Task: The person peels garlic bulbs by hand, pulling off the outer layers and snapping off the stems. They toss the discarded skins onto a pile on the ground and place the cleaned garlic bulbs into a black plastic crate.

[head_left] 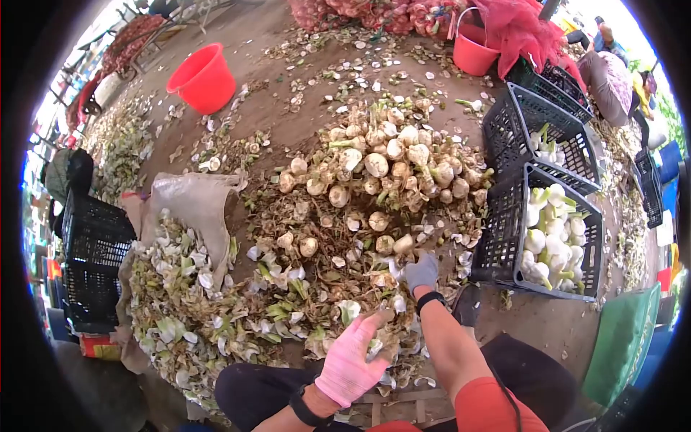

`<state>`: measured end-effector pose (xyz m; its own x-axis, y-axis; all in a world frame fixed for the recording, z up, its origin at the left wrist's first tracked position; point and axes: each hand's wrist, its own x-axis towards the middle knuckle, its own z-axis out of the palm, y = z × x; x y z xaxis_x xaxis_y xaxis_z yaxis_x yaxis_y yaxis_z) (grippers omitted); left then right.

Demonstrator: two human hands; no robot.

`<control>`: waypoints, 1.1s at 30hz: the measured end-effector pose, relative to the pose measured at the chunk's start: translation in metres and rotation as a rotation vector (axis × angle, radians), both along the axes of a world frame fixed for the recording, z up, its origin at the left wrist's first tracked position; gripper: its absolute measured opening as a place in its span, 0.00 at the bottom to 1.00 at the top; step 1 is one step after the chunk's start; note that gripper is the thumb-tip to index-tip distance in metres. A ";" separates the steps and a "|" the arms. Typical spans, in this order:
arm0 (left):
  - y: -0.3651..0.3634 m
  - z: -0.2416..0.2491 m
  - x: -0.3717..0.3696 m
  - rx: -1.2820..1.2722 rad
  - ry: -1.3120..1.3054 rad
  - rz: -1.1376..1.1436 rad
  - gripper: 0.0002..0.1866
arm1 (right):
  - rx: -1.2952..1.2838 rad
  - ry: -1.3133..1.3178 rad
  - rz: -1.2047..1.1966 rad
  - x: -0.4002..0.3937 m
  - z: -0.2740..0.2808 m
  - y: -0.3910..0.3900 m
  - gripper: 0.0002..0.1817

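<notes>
My left hand (pixel 353 360), in a pink glove with bare fingertips, is over the peelings near my lap. Its thumb and fingers are apart, with nothing visible between them. Further forward and to the right, my right hand (pixel 422 272) in a grey glove has its fingers closed at a garlic bulb (pixel 403 245); the fingertips are partly hidden. Beyond it lies a heap of untrimmed garlic bulbs (pixel 376 165) with dry roots and soil. Loose skins and cut leaves (pixel 216 324) spread in front of me and to the left.
A black crate (pixel 504 270) of white trimmed garlic stands at the right, another crate (pixel 504 129) behind it. Red buckets (pixel 205 81) and red net sacks (pixel 374 14) are further back. Black crates (pixel 97 237) stand left, a green bag (pixel 622 342) right. A person (pixel 608 43) is at upper right.
</notes>
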<state>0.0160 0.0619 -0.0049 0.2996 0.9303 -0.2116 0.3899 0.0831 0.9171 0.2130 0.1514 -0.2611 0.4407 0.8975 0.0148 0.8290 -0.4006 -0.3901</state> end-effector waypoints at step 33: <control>-0.019 0.027 -0.016 0.496 -0.054 0.136 0.35 | 0.319 1.379 0.409 -0.061 0.281 -0.112 0.16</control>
<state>-0.0004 0.0427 0.0216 0.1670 0.9460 0.2778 0.3566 -0.3206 0.8775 0.1522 0.0397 0.0202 -0.0073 0.9998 0.0197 -0.2312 0.0175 -0.9728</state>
